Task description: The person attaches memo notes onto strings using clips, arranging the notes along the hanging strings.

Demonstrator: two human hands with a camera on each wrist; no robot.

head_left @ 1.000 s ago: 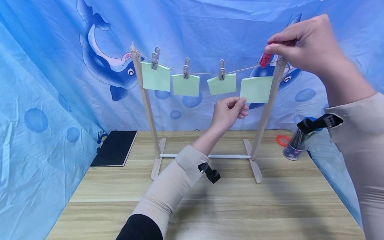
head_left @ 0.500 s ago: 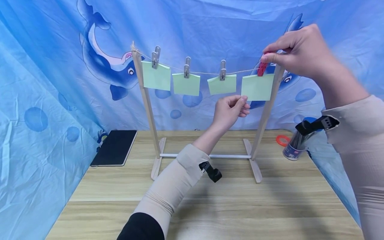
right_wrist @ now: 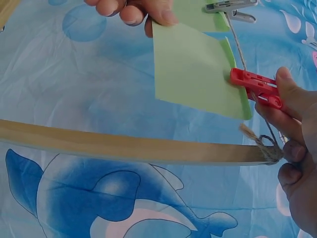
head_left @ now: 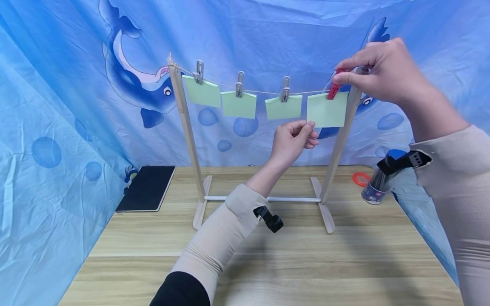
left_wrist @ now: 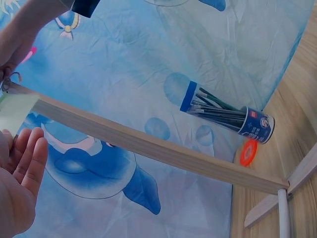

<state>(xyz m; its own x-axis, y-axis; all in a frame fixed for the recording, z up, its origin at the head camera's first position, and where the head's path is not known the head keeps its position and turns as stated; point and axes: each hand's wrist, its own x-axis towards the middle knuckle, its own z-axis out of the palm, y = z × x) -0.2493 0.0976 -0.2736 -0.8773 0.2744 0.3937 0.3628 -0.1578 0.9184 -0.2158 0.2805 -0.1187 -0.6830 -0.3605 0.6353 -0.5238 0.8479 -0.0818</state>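
A red clothespin [right_wrist: 257, 88] sits over the string and the folded top edge of the rightmost green paper [head_left: 326, 111]. Its handles are pinched between thumb and forefinger of my right hand [head_left: 386, 74], near the right post. My left hand [head_left: 292, 142] pinches the lower left corner of that same paper. To its left, three more green papers, such as the nearest green paper [head_left: 284, 108], hang on the string [head_left: 260, 92] under grey clothespins, among them the grey clothespin [head_left: 285, 89]. In the right wrist view, the string is knotted round the post's end.
A wooden frame with a left post [head_left: 188, 136] and right post [head_left: 342, 131] stands on the table [head_left: 291, 263], joined by a white rod [head_left: 292, 199]. A black notebook [head_left: 146, 189] lies left. A pencil tub [left_wrist: 255, 126] and an orange ring [head_left: 361, 179] are at the right.
My right hand has moved down with the red clothespin, from above the string onto the rightmost paper's top edge. My left hand has barely moved. The hanging papers have shifted slightly.
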